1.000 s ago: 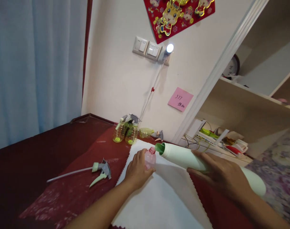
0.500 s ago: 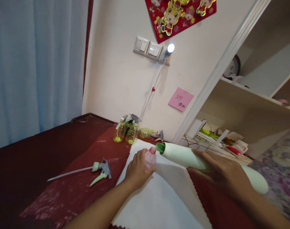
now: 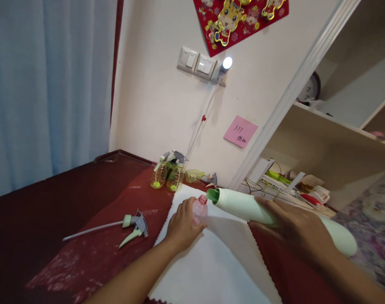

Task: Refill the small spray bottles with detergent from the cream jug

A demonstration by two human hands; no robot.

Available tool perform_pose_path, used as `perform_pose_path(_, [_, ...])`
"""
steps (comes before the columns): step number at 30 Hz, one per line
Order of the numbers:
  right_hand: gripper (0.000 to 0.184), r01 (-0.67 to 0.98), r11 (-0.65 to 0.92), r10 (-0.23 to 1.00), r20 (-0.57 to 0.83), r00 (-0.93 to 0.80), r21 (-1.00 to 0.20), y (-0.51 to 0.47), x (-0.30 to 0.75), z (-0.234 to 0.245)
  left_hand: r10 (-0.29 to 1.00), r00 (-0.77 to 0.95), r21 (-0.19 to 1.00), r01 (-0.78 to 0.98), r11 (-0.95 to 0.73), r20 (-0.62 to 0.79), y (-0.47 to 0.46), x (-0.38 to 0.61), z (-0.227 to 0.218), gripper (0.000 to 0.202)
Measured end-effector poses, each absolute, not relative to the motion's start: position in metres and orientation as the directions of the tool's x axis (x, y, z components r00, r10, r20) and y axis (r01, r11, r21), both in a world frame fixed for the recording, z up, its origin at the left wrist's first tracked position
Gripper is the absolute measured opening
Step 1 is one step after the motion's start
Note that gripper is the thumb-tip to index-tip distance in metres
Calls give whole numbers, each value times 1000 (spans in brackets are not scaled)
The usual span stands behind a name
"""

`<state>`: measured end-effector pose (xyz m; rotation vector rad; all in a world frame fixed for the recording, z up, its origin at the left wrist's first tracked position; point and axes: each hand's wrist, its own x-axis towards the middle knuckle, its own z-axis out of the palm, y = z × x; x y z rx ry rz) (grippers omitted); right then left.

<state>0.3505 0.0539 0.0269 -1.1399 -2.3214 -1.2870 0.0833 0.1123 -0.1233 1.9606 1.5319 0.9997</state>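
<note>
My left hand (image 3: 183,226) is wrapped round a small clear pink bottle (image 3: 200,210) with an uncapped, threaded neck, upright on a white cloth (image 3: 208,270). From the right, my right hand (image 3: 301,230) grips a long pale green bottle (image 3: 243,204), tilted almost flat. Its green spouted mouth points left, right beside the pink bottle's neck. No stream of liquid can be made out between them. Left of my left hand, a grey and green spray head (image 3: 135,226) with a long tube lies on the dark red table.
Several yellowish spray bottles (image 3: 174,176) stand against the wall, and another yellow bottle (image 3: 194,175) lies on its side next to a loose spray head (image 3: 213,180). Shelves (image 3: 340,120) with assorted items rise at the right. A blue curtain (image 3: 49,84) hangs at left.
Hardly anything differs. Both hands hold the same bottles in nearly the same place, and the green bottle's mouth stays beside the pink neck.
</note>
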Motion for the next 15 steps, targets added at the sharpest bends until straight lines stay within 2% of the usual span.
perform_pose_path(15, [53, 741, 315, 522, 543, -658, 594, 54, 354, 23, 957, 120, 725, 629, -280, 265, 112, 84, -123, 77])
